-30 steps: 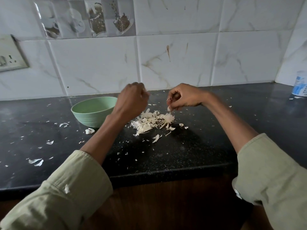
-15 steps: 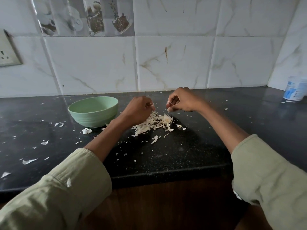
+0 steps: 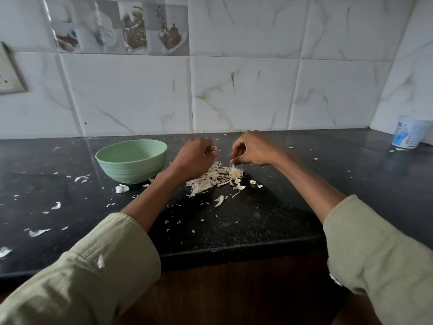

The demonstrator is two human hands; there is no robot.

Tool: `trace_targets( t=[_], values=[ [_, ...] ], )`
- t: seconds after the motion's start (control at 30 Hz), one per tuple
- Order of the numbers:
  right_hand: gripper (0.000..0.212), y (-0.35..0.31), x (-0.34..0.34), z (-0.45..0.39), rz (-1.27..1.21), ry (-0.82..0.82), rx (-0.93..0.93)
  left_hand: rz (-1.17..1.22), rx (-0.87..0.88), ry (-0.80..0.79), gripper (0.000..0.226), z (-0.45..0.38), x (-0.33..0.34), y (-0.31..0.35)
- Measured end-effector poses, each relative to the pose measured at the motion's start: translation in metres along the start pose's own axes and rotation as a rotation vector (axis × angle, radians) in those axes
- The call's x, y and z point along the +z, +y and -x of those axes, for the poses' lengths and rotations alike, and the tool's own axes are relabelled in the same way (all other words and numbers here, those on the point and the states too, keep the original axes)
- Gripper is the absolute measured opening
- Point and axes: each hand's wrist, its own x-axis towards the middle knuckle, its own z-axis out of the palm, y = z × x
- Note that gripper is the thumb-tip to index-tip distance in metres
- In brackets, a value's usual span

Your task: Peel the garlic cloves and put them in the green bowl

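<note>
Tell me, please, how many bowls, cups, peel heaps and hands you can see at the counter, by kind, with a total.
Green bowl: 1
White cup: 1
Heap of garlic peels: 1
Hands, left hand and right hand: 2
Total: 5

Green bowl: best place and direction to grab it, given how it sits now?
Take the pale green round plastic bowl by its rim on the far-left side, from above. It stands upright, mouth open; the left forearm and the heap of garlic peels crowd its right side.
</note>
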Motion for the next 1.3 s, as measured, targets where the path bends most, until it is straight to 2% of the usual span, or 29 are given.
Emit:
trace_targets(
  t=[0.23,0.33,0.4,0.5,0.53,0.57,0.6,0.67,0.7,0.73,0.9,1.07,1.17,1.3],
  values=[
    [0.016,-0.003,0.0,0.002,0.116,-0.02,-0.052,-0.007,-0.01,0.003,0.016,-0.001,0.001,-0.001],
    [0.012,-0.004,0.004,0.001,0.123,0.038,-0.049,-0.013,-0.004,0.0,0.013,-0.001,0.002,-0.002],
    [0.009,-0.005,0.004,-0.001,0.037,0.181,-0.066,-0.011,0.0,0.005,0.01,-0.001,0.002,-0.003],
    [0.015,-0.013,-0.004,-0.002,0.014,0.538,-0.117,-0.01,-0.002,0.02,0.012,-0.001,0.002,-0.004],
    [0.015,-0.017,-0.005,0.0,0.018,0.612,-0.126,-0.013,-0.005,0.024,0.012,-0.001,0.002,-0.005],
    [0.013,-0.02,-0.006,0.001,0.028,0.608,-0.106,-0.015,-0.005,0.029,0.012,-0.001,0.002,-0.005],
    [0.009,-0.021,-0.005,0.003,0.066,0.497,-0.069,-0.017,-0.007,0.03,0.012,-0.001,0.002,-0.004],
    [0.009,-0.024,0.002,0.012,0.227,0.066,0.065,-0.021,-0.014,0.025,0.01,0.0,0.001,-0.002],
    [0.013,-0.021,0.004,0.014,0.283,-0.07,0.101,-0.019,-0.015,0.026,0.012,0.0,0.0,-0.002],
    [0.015,-0.018,0.004,0.015,0.284,-0.112,0.108,-0.015,-0.015,0.028,0.014,0.0,0.0,-0.002],
    [0.01,-0.012,0.005,0.011,0.067,0.023,0.051,-0.023,-0.027,0.034,0.012,0.001,-0.002,-0.003],
    [0.021,-0.02,0.002,0.001,-0.318,0.2,-0.083,0.046,-0.007,0.078,0.014,-0.003,-0.002,-0.001],
    [0.028,-0.018,0.001,0.0,-0.55,0.189,-0.111,0.118,-0.03,0.151,0.014,-0.004,-0.005,0.0],
    [0.027,-0.017,0.0,-0.002,-0.733,0.169,-0.085,0.252,-0.04,0.196,0.007,-0.006,-0.008,-0.001]
  ],
)
